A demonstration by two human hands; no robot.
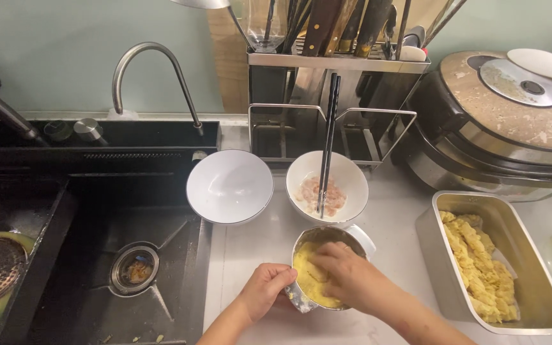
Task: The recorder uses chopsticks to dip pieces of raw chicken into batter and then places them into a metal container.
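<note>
The left hand wraps the side of the metal cup, just in front of the bowl with chopsticks on the table. The right hand, fingers together, presses the yellow mash inside. Firm, even pressure while the cup is braced should pack it well.

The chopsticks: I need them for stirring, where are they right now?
In the head view, the black chopsticks stand in the white bowl of pinkish minced food, centre of the counter, leaning back against the steel utensil rack, just behind the metal cup.
</note>
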